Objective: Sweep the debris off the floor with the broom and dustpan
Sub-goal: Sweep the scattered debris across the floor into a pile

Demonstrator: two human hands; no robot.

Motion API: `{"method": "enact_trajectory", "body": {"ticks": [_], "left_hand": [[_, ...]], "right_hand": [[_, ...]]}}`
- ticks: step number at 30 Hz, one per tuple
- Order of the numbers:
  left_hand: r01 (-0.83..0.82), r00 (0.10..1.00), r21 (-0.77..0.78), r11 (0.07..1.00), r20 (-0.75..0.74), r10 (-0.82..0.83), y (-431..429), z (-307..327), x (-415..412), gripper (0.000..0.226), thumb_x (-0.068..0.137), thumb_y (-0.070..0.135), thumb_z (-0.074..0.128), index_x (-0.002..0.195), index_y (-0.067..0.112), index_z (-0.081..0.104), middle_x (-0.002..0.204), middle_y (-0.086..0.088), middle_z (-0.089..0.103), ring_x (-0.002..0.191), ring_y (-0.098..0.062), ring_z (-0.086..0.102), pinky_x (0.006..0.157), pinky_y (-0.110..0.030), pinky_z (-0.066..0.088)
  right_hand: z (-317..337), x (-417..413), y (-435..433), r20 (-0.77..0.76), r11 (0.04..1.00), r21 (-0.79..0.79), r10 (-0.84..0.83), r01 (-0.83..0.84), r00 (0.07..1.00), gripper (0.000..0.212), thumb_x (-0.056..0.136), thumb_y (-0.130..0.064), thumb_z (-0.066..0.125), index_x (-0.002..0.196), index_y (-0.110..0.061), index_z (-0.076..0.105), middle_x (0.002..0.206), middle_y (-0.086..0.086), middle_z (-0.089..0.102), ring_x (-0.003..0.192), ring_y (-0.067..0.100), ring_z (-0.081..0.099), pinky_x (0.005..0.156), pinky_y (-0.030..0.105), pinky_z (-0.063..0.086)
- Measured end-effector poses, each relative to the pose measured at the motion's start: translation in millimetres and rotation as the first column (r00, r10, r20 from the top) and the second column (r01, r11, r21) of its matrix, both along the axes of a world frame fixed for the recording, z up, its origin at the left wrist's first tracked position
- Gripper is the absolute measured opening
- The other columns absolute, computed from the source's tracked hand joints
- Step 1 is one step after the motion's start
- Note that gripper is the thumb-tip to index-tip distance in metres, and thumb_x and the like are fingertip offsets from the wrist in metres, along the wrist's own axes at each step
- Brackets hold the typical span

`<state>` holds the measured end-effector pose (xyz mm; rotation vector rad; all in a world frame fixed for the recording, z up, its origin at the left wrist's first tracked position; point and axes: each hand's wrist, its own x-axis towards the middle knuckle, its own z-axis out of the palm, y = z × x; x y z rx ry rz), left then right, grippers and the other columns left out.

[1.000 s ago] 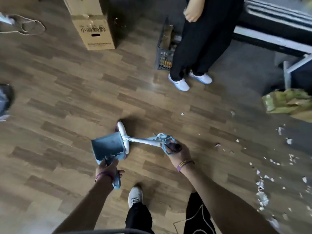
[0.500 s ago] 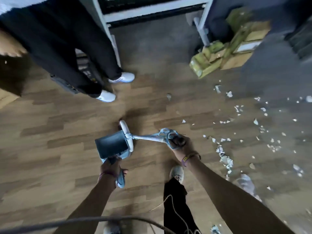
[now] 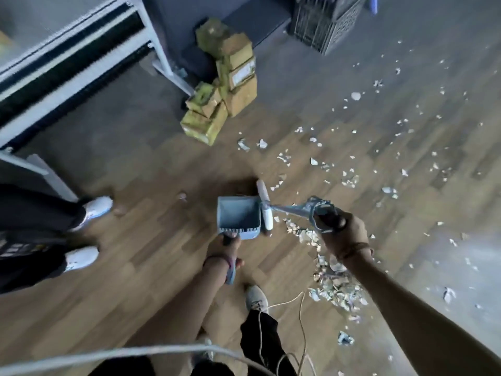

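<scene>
Head view looks straight down at the floor (image 3: 113,280), where the left hand (image 3: 229,246) is closed around the dustpan (image 3: 238,217) handle and the right hand (image 3: 343,232) is clamped on the top of the broom (image 3: 287,210) handle. Both hands are apart, left nearer the body, right out to the side.

What the next move turns on is where the debris (image 3: 333,283) lies: the thick heap sits on the right side, running from just beside the broom head (image 3: 264,204) back under the right forearm toward the person's shoe (image 3: 256,298). Looser scraps (image 3: 352,169) spread well beyond it, up toward the crate (image 3: 325,21) at the far edge. The heap's long axis runs roughly from the broom head toward the body, while the broom handle lies across it, pointing from the right hand to the head. The broom head stands touching the dustpan's right side, between the pan and the heap. The right hand is the nearer one to the heap.

The dustpan looks empty; no scraps show inside it. Its mouth seems to face away from the heap, so I judge it needs turning or shifting before the broom can push debris in. The crate's contents cannot be made out. Stacked boxes (image 3: 217,104) stand near a metal frame (image 3: 81,77), clear of the work.
</scene>
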<state>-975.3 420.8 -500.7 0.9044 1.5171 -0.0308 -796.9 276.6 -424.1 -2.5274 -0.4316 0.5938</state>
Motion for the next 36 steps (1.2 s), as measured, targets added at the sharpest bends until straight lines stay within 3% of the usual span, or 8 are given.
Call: {"method": "enact_trajectory", "body": {"ticks": [4,10,16,22,25,30,34,36], "left_hand": [[0.041,0.999,0.023,0.999,0.033,-0.042,20.1,16.4,3.8,0.011,0.091,0.026,0.058,0.092,0.017,0.053,0.081,-0.002,0.053,0.049,-0.015,0.048,0.032,-0.014,0.041],[-0.09,0.995,0.0,0.996,0.047,0.09,72.6,24.8,-33.0,0.017,0.091,0.019,0.057,0.077,0.015,0.05,0.069,-0.005,0.048,0.02,-0.009,0.038,0.032,-0.013,0.032],[-0.182,0.983,0.111,0.977,0.03,0.18,117.8,36.6,-59.2,0.011,0.089,0.015,0.056,0.081,0.008,0.054,0.053,-0.007,0.052,0.02,-0.012,0.038,0.027,-0.012,0.028],[-0.356,0.928,0.243,0.902,-0.024,0.372,176.1,40.5,-98.3,0.013,0.086,0.02,0.057,0.091,0.009,0.058,0.091,-0.025,0.066,0.057,-0.033,0.059,0.029,-0.017,0.038],[-0.417,0.895,0.285,0.863,-0.037,0.444,200.8,46.5,-122.3,0.02,0.087,0.02,0.056,0.103,0.009,0.061,0.095,-0.016,0.064,0.068,-0.033,0.063,0.035,-0.025,0.05],[-0.51,0.833,0.307,0.804,-0.055,0.55,233.8,35.5,-149.1,0.016,0.09,0.014,0.054,0.104,0.009,0.058,0.102,-0.016,0.06,0.08,-0.037,0.062,0.027,-0.021,0.043],[-0.469,0.848,0.286,0.836,-0.12,0.516,250.9,22.9,-153.0,0.005,0.09,0.012,0.053,0.094,0.01,0.053,0.089,-0.015,0.057,0.038,-0.027,0.054,0.024,-0.015,0.035],[-0.447,0.863,0.232,0.864,-0.143,0.484,254.9,12.4,-145.5,0.01,0.09,0.015,0.054,0.098,0.009,0.054,0.086,-0.015,0.057,0.023,-0.018,0.049,0.026,-0.015,0.035]], "right_hand": [[5.2,13.7,4.7,0.004,0.999,-0.047,0.007,-0.007,1.0,0.02,0.081,-0.027,0.067,0.096,-0.014,0.071,0.081,0.023,0.068,0.084,0.041,0.064,0.064,0.027,0.037],[33.2,-0.8,55.9,0.138,1.0,-0.008,0.024,-0.023,0.99,0.046,0.07,-0.046,0.049,0.097,-0.016,0.07,0.083,0.023,0.069,0.084,0.044,0.063,0.067,0.035,0.045],[66.3,-22.0,147.7,0.182,0.991,0.004,0.131,-0.134,0.975,0.035,0.076,-0.041,0.057,0.091,-0.013,0.072,0.083,0.02,0.069,0.083,0.04,0.065,0.062,0.029,0.041],[74.6,-66.8,264.4,0.096,0.948,0.038,0.31,-0.315,0.946,0.026,0.083,-0.034,0.065,0.086,-0.008,0.069,0.082,0.018,0.068,0.085,0.034,0.064,0.06,0.025,0.034],[62.6,-87.0,301.9,0.01,0.931,0.077,0.357,-0.356,0.934,0.024,0.08,-0.035,0.065,0.076,-0.011,0.067,0.063,0.01,0.059,0.073,0.027,0.064,0.059,0.024,0.037],[22.7,-109.3,334.7,-0.165,0.927,0.213,0.344,-0.308,0.924,0.016,0.074,-0.023,0.075,0.078,-0.008,0.071,0.062,0.006,0.06,0.068,0.009,0.055,0.062,0.024,0.041],[-8.7,-112.9,339.2,-0.248,0.934,0.279,0.293,-0.222,0.923,0.015,0.076,-0.018,0.076,0.084,-0.007,0.073,0.069,0.006,0.067,0.069,0.002,0.055,0.066,0.024,0.045],[-15.6,-105.0,337.5,-0.271,0.92,0.349,0.281,-0.178,0.921,0.017,0.077,-0.012,0.075,0.091,-0.003,0.074,0.073,0.004,0.07,0.066,-0.015,0.053,0.064,0.013,0.042]]}}
